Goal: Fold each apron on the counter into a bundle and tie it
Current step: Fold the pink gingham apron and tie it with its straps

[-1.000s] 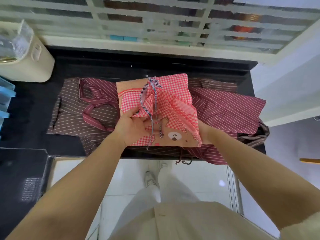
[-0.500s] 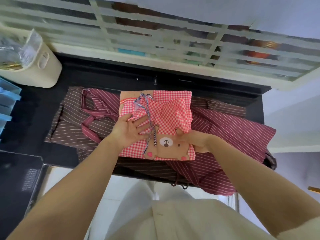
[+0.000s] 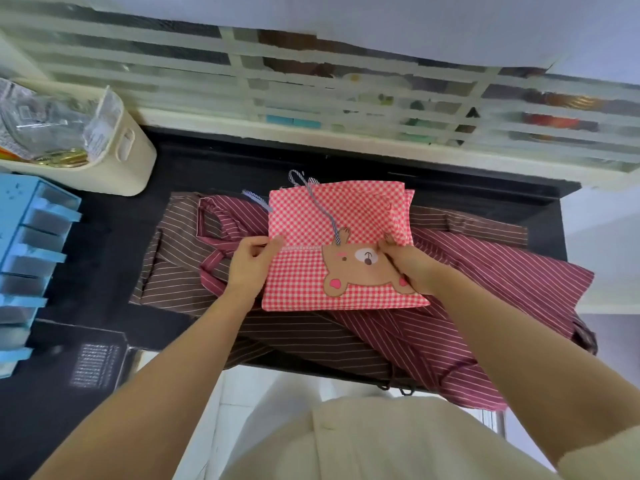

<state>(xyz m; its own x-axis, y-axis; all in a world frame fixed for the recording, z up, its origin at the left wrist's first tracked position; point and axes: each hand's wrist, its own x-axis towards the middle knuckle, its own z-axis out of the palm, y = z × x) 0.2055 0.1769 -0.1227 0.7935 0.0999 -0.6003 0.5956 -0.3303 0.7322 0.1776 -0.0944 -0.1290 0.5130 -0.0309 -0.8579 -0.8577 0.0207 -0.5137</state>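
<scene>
Currently my left hand (image 3: 250, 264) and right hand (image 3: 414, 269) each pinch the fold of the red-gingham cloth bear apron (image 3: 311, 216); I'd keep that crease parallel to the front edge of the black counter (image 3: 214, 168).

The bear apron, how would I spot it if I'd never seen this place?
Look at the black counter under the slatted window. Dark striped aprons are spread across it, and the bear apron lies folded on top of them, with the left hand and right hand pinching its side edges. It is the only pink-and-white checked cloth, with a brown bear face on it.
</scene>
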